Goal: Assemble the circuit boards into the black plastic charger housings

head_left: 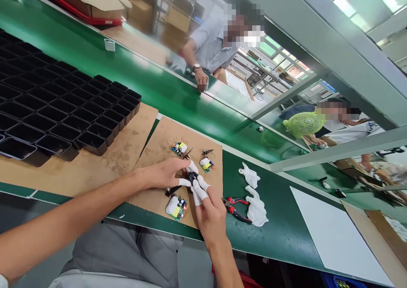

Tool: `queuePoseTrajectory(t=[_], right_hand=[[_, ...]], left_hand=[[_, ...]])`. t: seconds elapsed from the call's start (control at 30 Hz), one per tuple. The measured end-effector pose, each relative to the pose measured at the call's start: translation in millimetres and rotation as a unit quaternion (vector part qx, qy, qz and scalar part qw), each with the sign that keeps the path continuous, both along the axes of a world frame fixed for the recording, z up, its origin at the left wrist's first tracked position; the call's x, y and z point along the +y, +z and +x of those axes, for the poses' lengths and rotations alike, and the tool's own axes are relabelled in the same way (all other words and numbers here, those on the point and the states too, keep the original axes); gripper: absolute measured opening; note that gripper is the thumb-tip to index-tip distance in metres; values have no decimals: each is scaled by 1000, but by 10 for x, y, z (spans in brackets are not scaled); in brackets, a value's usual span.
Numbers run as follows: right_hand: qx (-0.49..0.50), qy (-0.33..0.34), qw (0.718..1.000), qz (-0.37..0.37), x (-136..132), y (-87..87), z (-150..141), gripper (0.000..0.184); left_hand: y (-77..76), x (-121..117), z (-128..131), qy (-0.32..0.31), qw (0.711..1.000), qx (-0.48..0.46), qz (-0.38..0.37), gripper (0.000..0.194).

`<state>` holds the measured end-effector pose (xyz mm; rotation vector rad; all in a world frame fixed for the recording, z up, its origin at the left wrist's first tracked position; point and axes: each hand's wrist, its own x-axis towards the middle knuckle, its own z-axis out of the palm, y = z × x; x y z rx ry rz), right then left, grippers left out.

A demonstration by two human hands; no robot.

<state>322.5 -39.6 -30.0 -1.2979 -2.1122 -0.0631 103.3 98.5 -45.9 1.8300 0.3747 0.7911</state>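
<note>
Over a sheet of brown cardboard [149, 152], my left hand [165, 172] and my right hand [211, 211] meet at a small black plastic part [192, 176]. White finger cots cover several fingertips. My left thumb and finger pinch the part from the left, while my right fingers press on it from the right and hide much of it. Around them lie three small circuit boards with yellow and white components: one behind [179, 147], one at the back right [207, 164] and one in front [177, 207]. Red-and-black pliers [238, 209] lie right of my right hand.
Rows of black open plastic cases [92, 142] fill the left. White crumpled cloths [257, 207] and a white sheet [340, 233] are on the right. Across the green belt [171, 84], a co-worker's hand [202, 79] rests near its edge. A green fan [303, 124] stands farther right.
</note>
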Motion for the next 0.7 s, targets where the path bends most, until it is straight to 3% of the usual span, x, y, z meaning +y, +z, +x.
queuePoseTrajectory(t=[0.23,0.43,0.7], right_hand=[[24,-45,999,11,-39,-88,-86,59],[46,-41,998,7,3,-99,-64,48],[78,-33,996,15,-8,-55,-69,54]], left_hand=[[39,-11,23,-10,999,-18,-25,13],[-1,-21,77,-24,995,-47,-84,15],[25,-64,117,-22,986,-82,-145,14]])
